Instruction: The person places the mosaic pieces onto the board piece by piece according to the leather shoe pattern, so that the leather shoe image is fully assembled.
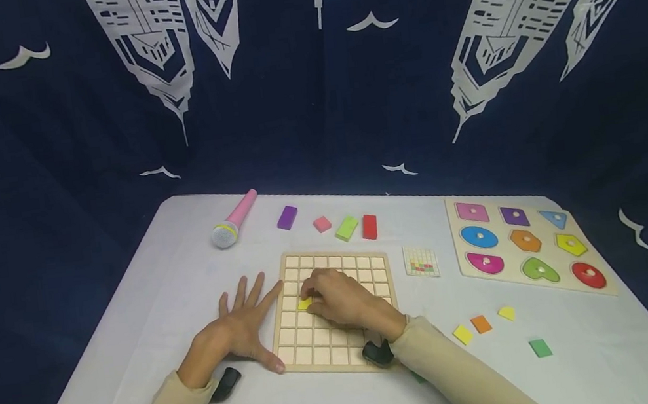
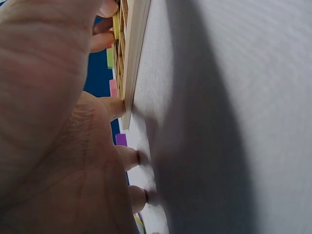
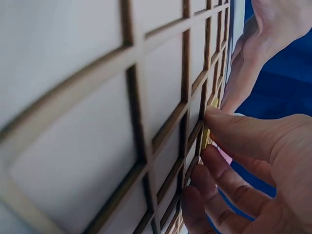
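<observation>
yellow tile point(image 1: 304, 303) | small, flat, pinched in my right hand point(image 1: 343, 302) | over wooden grid board point(image 1: 336, 312), left-centre cell

Bare table point(image 1: 152, 312) lay open left of the grid board point(image 1: 330, 260), whose left edge was blocked by the flat left hand point(image 1: 242, 329). The right hand point(image 1: 343, 302) covered the board's middle. Behind it, a pink microphone point(image 1: 235, 219) and a row of blocks point(image 1: 346, 227) stood in the way.

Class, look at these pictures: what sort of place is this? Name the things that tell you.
Probably a staged tabletop set for recording, not a home: a white-covered table against a hung dark skyline-print curtain, laid with a wooden grid board, a shape puzzle board and a toy microphone.
</observation>
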{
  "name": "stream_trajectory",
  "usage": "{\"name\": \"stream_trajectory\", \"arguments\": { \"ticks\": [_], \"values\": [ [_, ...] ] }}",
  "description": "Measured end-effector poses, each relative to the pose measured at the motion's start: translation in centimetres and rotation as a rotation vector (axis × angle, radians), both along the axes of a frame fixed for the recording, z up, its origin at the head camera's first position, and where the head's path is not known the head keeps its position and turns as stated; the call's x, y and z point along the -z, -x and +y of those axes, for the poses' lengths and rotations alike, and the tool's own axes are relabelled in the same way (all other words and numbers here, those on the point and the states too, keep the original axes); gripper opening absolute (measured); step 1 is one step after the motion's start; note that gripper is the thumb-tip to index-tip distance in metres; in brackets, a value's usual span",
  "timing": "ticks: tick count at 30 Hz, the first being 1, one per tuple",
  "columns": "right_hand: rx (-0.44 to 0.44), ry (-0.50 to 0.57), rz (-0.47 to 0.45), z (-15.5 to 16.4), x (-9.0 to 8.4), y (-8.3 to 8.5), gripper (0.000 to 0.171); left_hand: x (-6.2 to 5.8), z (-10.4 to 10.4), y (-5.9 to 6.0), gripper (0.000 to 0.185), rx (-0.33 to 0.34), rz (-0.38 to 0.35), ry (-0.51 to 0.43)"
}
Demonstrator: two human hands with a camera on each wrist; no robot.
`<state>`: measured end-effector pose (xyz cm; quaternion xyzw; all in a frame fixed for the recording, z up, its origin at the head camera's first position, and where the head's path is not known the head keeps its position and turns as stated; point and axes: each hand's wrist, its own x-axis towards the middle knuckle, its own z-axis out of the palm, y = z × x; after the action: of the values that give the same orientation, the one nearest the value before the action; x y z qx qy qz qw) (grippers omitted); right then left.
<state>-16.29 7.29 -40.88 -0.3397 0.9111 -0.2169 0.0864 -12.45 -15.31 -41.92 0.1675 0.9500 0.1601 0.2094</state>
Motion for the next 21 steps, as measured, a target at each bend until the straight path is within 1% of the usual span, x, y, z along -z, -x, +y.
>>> {"name": "stream_trajectory", "arguments": {
  "ticks": [6, 8, 11, 14, 17, 21],
  "values": [
    [0.050, 0.014, -0.097, -0.1, -0.1, 0.8, 0.018, -0.1, 0.1, 0.1, 0.149, 0.006, 0.009, -0.010],
    [0.043, 0.023, -0.111, 0.2, -0.2, 0.9, 0.019, -0.2, 0.2, 0.1, 0.149, 0.008, 0.012, -0.014],
    [0.022, 0.055, -0.110, 1.1, -0.5, 0.6, 0.023, -0.1, 0.3, 0.1, 0.149, 0.008, 0.009, -0.009],
    [0.026, 0.106, -0.079, 2.9, -0.9, -0.1, 0.025, 0.0, 0.4, 0.1, 0.150, 0.006, 0.007, -0.005],
    [0.074, 0.153, -0.053, 5.3, -1.1, -0.8, 0.026, 0.0, 0.5, 0.1, 0.151, 0.002, 0.006, -0.009],
    [0.138, 0.183, -0.042, 9.1, -1.1, -1.6, 0.026, 0.1, 0.3, 0.0, 0.151, -0.010, -0.001, -0.013]
  ]
}}
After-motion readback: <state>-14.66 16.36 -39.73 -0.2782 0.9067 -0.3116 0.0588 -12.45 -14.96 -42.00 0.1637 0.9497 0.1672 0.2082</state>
